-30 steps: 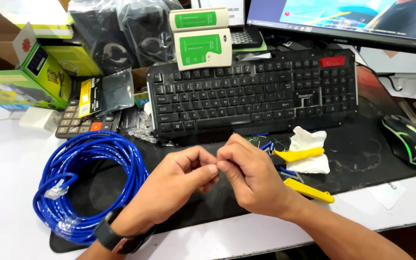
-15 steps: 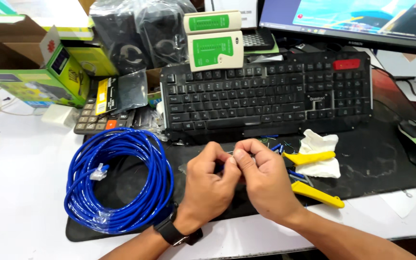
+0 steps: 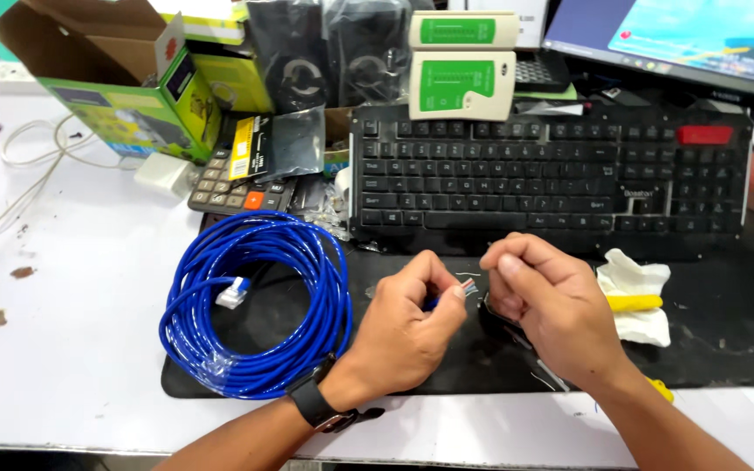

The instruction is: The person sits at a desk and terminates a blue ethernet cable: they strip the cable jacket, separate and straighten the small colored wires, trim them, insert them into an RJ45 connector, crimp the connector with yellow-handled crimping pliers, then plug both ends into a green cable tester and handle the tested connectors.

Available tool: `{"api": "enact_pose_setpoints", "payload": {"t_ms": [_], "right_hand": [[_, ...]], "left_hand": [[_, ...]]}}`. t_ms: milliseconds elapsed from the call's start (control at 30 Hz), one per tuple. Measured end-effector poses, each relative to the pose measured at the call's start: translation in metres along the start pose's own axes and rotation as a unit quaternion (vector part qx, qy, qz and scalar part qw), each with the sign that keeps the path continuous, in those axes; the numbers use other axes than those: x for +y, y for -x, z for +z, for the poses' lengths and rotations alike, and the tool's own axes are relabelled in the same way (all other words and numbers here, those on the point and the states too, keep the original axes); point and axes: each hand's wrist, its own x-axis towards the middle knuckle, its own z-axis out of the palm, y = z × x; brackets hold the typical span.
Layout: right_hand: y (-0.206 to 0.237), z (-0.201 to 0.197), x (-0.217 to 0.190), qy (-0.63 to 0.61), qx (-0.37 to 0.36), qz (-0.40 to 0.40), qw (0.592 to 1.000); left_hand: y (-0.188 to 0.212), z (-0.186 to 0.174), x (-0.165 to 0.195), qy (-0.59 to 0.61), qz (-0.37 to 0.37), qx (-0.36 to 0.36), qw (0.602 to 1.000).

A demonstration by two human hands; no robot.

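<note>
The left hand pinches the blue cable end above the black mat, thin wires fanned out. The right hand is clenched beside them; its grip's contents are hidden. Light, springy, easily kinked: best held on the jacket.

Black keyboard, calculator, green cardboard box

Lighting: bright, even light is falling from above, washing the white table pale. Soft shadows are lying under the hands; the monitor is glowing. Focus is holding sharp, edges bending slightly.
</note>
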Motion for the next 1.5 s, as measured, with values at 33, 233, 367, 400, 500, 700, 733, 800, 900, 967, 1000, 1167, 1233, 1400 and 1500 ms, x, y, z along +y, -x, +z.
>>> {"api": "enact_pose_setpoints", "payload": {"t_ms": [33, 233, 367, 400, 500, 700, 733, 800, 900, 967, 1000, 1167, 1233, 1400, 1500], "right_hand": [[0.001, 0.001, -0.004, 0.049, 0.002, 0.004, 0.999], [0.004, 0.013, -0.017, 0.377, -0.031, -0.163, 0.911], [0.006, 0.014, -0.020, 0.410, -0.029, -0.168, 0.896], [0.006, 0.013, -0.020, 0.411, -0.034, -0.177, 0.894], [0.007, 0.011, -0.018, 0.407, -0.042, -0.196, 0.891], [0.011, 0.015, 0.000, 0.293, -0.027, -0.153, 0.943], [0.012, 0.017, 0.003, 0.255, -0.025, -0.134, 0.957], [0.013, 0.017, 0.007, 0.190, -0.022, -0.102, 0.976], [0.015, 0.016, 0.011, 0.129, -0.015, -0.064, 0.989], [0.013, 0.012, 0.011, 0.120, -0.012, -0.059, 0.991], [0.013, 0.011, 0.011, 0.112, -0.012, -0.065, 0.992], [0.014, 0.009, 0.009, 0.111, -0.001, -0.073, 0.991], [0.015, 0.010, 0.007, 0.115, 0.000, -0.074, 0.991], [0.017, 0.014, 0.005, 0.141, 0.013, -0.082, 0.987], [0.017, 0.016, 0.004, 0.134, 0.010, -0.094, 0.986]], "left_hand": [[0.000, 0.000, 0.000, 0.010, 0.001, -0.002, 1.000], [0.003, -0.001, 0.000, 0.046, -0.014, -0.021, 0.999], [0.003, -0.001, -0.008, 0.146, -0.059, -0.066, 0.985], [0.001, -0.002, -0.010, 0.185, -0.072, -0.078, 0.977], [0.000, -0.002, -0.017, 0.335, -0.139, -0.111, 0.925], [0.003, 0.005, -0.017, 0.226, -0.089, -0.057, 0.968], [0.004, 0.006, -0.015, 0.183, -0.073, -0.042, 0.979], [0.006, 0.005, -0.009, 0.097, -0.038, -0.012, 0.995], [0.003, 0.000, -0.002, 0.056, -0.025, -0.023, 0.998], [0.002, -0.002, 0.004, 0.084, -0.046, -0.027, 0.995], [0.002, -0.003, 0.006, 0.098, -0.056, -0.030, 0.993], [0.010, -0.001, 0.014, 0.030, 0.070, 0.018, 0.997], [0.011, 0.000, 0.014, -0.015, 0.116, 0.041, 0.992], [0.011, 0.000, 0.013, -0.079, 0.173, 0.045, 0.981], [0.013, 0.003, 0.014, -0.080, 0.157, 0.055, 0.983]]}}
